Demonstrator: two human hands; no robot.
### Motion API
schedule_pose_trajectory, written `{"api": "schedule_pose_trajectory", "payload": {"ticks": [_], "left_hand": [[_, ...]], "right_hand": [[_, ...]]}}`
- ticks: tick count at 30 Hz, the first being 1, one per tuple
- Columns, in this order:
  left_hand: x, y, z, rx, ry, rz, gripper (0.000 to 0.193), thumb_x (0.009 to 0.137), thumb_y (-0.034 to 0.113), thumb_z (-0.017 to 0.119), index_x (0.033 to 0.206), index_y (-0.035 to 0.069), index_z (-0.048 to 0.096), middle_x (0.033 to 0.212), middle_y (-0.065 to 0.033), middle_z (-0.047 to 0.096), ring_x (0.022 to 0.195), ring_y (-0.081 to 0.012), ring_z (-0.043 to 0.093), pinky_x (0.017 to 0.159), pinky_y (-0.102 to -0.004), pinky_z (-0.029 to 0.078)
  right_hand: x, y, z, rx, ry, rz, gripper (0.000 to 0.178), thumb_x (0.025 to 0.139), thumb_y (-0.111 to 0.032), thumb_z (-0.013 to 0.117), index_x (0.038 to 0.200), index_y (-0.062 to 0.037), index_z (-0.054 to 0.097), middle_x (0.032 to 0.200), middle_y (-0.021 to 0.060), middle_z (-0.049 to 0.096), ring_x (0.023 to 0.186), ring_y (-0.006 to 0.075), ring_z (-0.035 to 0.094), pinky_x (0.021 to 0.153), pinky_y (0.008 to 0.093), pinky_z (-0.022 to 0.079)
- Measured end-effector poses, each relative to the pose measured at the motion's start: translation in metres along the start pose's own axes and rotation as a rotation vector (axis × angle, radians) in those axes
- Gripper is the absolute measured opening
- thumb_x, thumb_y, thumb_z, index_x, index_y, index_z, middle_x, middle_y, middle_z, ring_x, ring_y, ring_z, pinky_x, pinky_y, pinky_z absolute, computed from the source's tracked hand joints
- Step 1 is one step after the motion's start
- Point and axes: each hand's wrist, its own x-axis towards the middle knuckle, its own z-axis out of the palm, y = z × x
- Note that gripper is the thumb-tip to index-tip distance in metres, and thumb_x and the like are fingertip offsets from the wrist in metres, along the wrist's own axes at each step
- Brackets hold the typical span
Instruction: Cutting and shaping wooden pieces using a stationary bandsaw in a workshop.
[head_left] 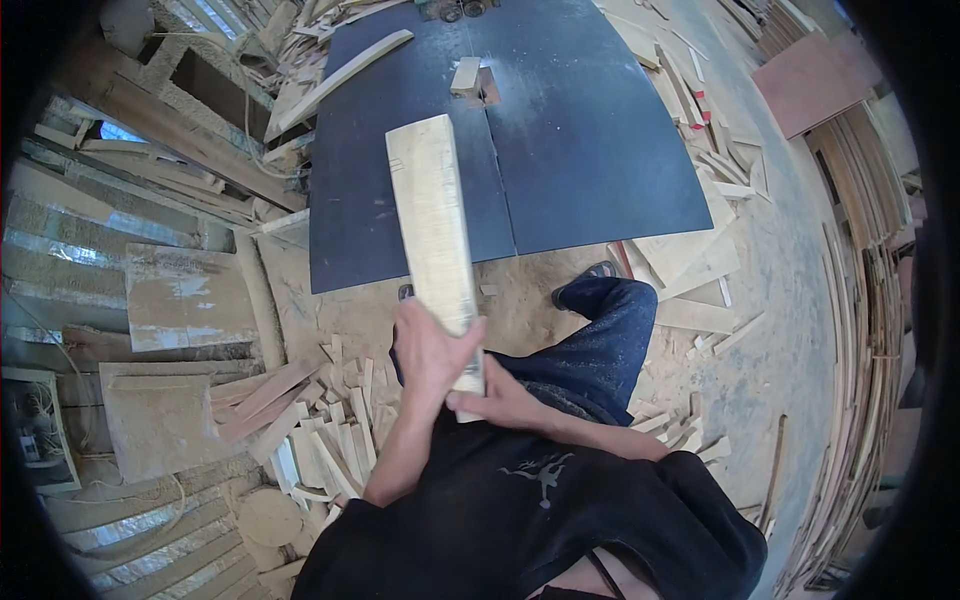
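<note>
A long, pale wooden block (432,220) is tilted away from me, its far end over a dark work table (600,150). My left hand (433,350) grips it from above near its lower part, the thumb lying across the wood. Around the near end closes my right hand (500,398), with the thumb on the block's face and the other fingers hidden behind it. On the table, a small wood piece (466,77) lies beside a square opening at the middle seam.
A curved wood strip (345,80) rests across the table's left edge. Offcuts (340,440) are heaped at my left, and more wood scraps (700,270) lie right of the table. Stacked boards (865,190) line the right side. Sawdust covers the floor.
</note>
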Motion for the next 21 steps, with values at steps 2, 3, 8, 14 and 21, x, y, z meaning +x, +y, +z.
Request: {"api": "schedule_pose_trajectory", "payload": {"ticks": [2,3,8,14,21], "left_hand": [[-0.003,0.014,0.006,-0.065,-0.039,-0.002,0.083,0.072,0.045,0.092,0.12,-0.009,0.052,0.118,-0.0318,0.058,0.11,-0.0502,0.062,0.094,-0.0568,0.052],[0.0,0.017,0.008,-0.068,-0.048,-0.002,0.083,0.072,0.045,0.092,0.12,-0.009,0.052,0.118,-0.0318,0.058,0.11,-0.0502,0.062,0.094,-0.0568,0.052],[0.028,0.031,0.033,-0.096,-0.09,0.248,0.112,0.069,0.051,0.094,0.143,-0.012,0.039,0.143,-0.0363,0.047,0.142,-0.05,0.041,0.117,-0.0606,0.031],[0.041,0.064,0.058,-0.1,-0.256,0.255,0.151,0.065,0.055,0.094,0.163,-0.013,0.002,0.167,-0.0404,0.021,0.162,-0.0471,0.015,0.127,-0.0656,0.004],[0.055,0.086,0.081,-0.095,-0.233,0.199,0.149,0.07,0.057,0.092,0.164,-0.013,0.0,0.169,-0.0399,0.017,0.162,-0.0463,0.014,0.127,-0.0659,0.003]], "right_hand": [[-0.017,-0.001,-0.011,0.066,0.079,0.114,0.057,0.099,-0.012,0.076,0.143,-0.0011,0.042,0.119,0.0072,0.063,0.104,0.0135,0.065,0.09,0.0319,0.056],[-0.029,-0.013,-0.017,0.091,0.11,0.184,0.057,0.099,-0.011,0.076,0.143,-0.0018,0.041,0.117,0.0068,0.064,0.1,0.0132,0.066,0.088,0.0324,0.057],[-0.063,-0.005,-0.036,0.123,0.221,0.106,0.052,0.1,-0.017,0.075,0.139,-0.0045,0.043,0.106,0.0082,0.067,0.091,0.0174,0.069,0.079,0.033,0.058],[-0.064,-0.018,-0.047,0.119,0.283,0.063,0.056,0.099,-0.022,0.076,0.143,-0.0075,0.044,0.107,0.0076,0.067,0.088,0.0179,0.069,0.076,0.0345,0.058],[-0.057,-0.049,-0.068,0.114,0.399,0.122,0.034,0.109,-0.029,0.063,0.128,-0.0051,0.05,0.096,0.0054,0.066,0.08,0.016,0.067,0.075,0.0311,0.056]]}}
